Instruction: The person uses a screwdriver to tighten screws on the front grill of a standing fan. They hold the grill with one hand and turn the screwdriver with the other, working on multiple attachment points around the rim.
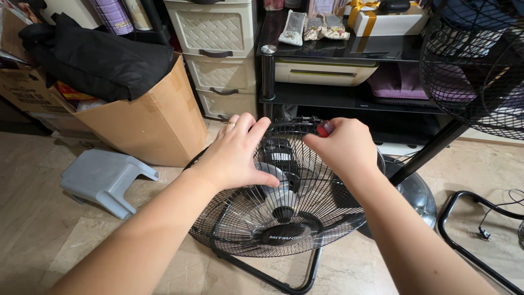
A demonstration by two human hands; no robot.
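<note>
A black floor fan (284,218) with a round wire grille sits tilted on a black tube stand on the tiled floor. My left hand (234,155) rests flat on the grille's upper left, thumb pressed against the wires. My right hand (344,147) is closed around a tool with a red handle (324,129), held at the top rim of the grille. The tool's tip is hidden behind my fingers.
A grey plastic stool (103,177) lies on its side at the left. Behind it stands a cardboard box (153,123) with black cloth. A cream drawer unit (218,54) and black shelf (349,95) are at the back. Another fan's grille (480,71) and stand are right.
</note>
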